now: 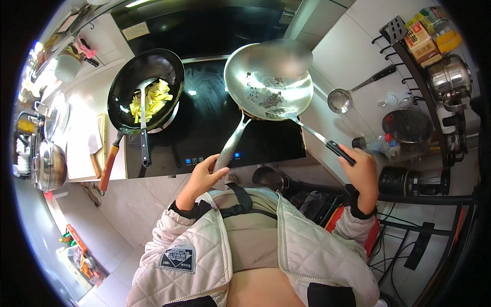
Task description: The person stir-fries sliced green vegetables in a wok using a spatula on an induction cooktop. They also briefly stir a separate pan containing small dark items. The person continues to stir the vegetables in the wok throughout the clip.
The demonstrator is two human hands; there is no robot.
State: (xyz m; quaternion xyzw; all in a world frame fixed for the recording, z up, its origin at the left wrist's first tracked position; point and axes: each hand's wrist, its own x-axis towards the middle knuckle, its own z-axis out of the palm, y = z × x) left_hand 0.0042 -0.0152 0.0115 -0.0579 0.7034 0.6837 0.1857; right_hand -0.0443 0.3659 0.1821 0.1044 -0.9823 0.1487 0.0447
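My left hand grips the metal handle of a shiny steel frying pan, which is tilted over the right side of the cooktop. Small dark bits cling to the pan's inner surface; part of its upper area is blurred. In my right hand is the black handle of a metal spatula, its slotted-looking head touching the pan's near inside edge. To the left, a black wok with a wooden handle holds yellow-green cut vegetables. A second spatula rests in that wok.
The black glass cooktop has lit touch controls at its front. On the left counter, a cleaver lies by a cutting board, near a lidded pot. At right are a hanging skimmer, a plastic bottle and a black rack.
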